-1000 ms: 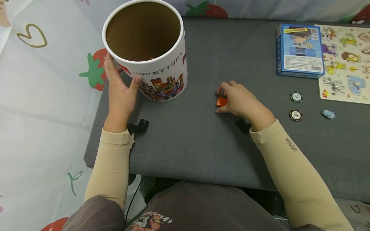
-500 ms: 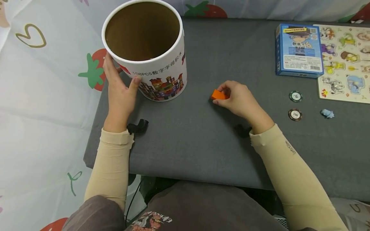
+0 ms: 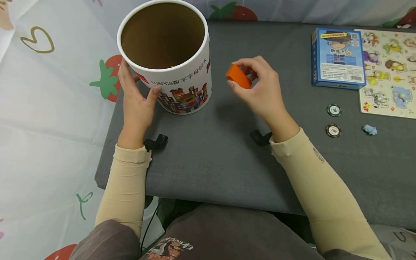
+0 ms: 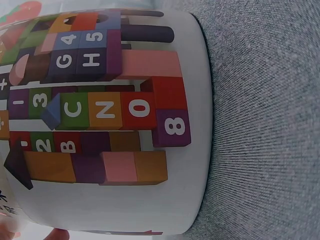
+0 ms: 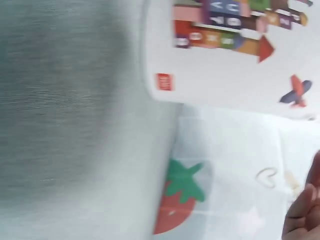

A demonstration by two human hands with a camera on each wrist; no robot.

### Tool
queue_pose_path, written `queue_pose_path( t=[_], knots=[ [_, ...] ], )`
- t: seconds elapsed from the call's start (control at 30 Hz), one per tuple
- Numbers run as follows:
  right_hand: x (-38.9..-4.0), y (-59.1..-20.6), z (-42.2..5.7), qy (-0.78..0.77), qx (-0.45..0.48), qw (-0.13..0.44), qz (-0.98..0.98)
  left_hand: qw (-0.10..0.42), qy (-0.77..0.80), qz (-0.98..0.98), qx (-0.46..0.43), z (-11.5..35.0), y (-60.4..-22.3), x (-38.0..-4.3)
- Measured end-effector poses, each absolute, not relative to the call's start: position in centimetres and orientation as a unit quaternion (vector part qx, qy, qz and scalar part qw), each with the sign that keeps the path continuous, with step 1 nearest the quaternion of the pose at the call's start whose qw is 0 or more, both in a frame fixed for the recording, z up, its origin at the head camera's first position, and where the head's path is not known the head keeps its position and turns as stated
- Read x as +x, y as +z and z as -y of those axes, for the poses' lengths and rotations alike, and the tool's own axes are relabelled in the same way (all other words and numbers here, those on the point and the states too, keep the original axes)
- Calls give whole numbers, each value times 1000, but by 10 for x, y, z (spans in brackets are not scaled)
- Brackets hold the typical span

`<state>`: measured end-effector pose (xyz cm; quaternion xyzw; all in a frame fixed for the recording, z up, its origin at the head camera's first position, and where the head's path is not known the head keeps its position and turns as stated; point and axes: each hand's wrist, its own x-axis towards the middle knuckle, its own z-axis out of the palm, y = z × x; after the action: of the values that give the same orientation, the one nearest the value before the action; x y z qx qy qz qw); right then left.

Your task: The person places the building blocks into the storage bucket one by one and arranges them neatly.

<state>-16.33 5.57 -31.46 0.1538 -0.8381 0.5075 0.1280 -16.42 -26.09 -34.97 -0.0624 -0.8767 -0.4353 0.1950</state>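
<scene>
A tall white bucket [image 3: 177, 86] printed with letter blocks stands at the table's back left, its brown inside showing from above. My left hand [image 3: 136, 104] grips its near left side, thumb on the front and fingers round the side; in the left wrist view the bucket's printed wall [image 4: 120, 205] fills most of the picture. To the right of the bucket, my right hand [image 3: 261, 85] pinches an orange block [image 3: 239, 76] between thumb and fingers, raised above the table with a shadow below. The right wrist view catches only part of that hand [image 5: 302, 215] at the edge.
At the back right a blue box [image 3: 339, 57] overlaps an animal puzzle board [image 3: 386, 86]. Nearer lie a green-rimmed chip [image 3: 334, 110], a dark chip [image 3: 333, 130] and a small light-blue figure [image 3: 369, 130]. The grey table [image 3: 201, 166] ends at a patterned curtain [image 3: 65, 108] on the left.
My right hand has closed on the orange block, lifted it off the table and carried it up and left toward the bucket. The left hand and bucket have stayed put.
</scene>
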Motion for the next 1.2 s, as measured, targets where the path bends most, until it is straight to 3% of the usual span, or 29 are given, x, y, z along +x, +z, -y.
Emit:
queue_pose_path(
  t=[0.23,0.33,0.53,0.83,1.1,1.2],
  knots=[
    [-169,-254,-35,501,273,234,787,198,-438,874,-76,256,-349,-167],
    [-186,-240,-27,472,303,238,793,203,-439,871,-82,254,-348,-168],
    [-221,-225,2,374,308,161,860,197,-438,874,-78,253,-349,-171],
    [-248,-212,48,200,339,-11,919,194,-436,876,-66,259,-351,-167],
    [-264,-208,72,118,342,-81,929,190,-436,878,-58,261,-352,-165],
    [-261,-209,71,111,327,-71,936,176,-443,877,-60,261,-352,-165]
  ],
)
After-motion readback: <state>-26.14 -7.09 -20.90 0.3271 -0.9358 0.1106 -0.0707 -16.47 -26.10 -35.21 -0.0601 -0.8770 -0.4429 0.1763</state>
